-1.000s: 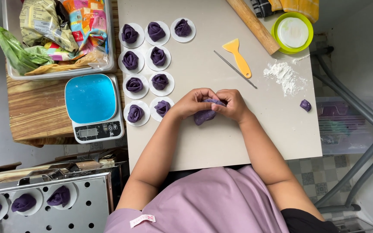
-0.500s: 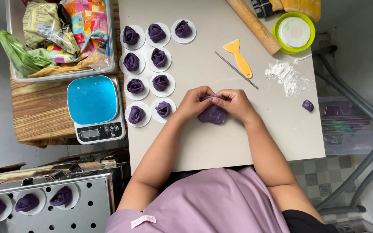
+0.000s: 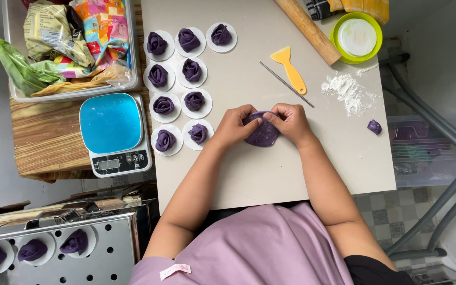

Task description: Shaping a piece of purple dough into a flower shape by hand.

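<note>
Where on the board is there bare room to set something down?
Bare patches: the board below the hands down to its near edge, and between the paper rounds and the yellow scraper. Crowded: the left edge with dough roses, and the top right by the flour.

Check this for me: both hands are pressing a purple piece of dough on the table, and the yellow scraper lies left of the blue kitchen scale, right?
Not quite. In the head view the yellow scraper lies right of the blue kitchen scale, beyond the hands; the rest holds.
</note>
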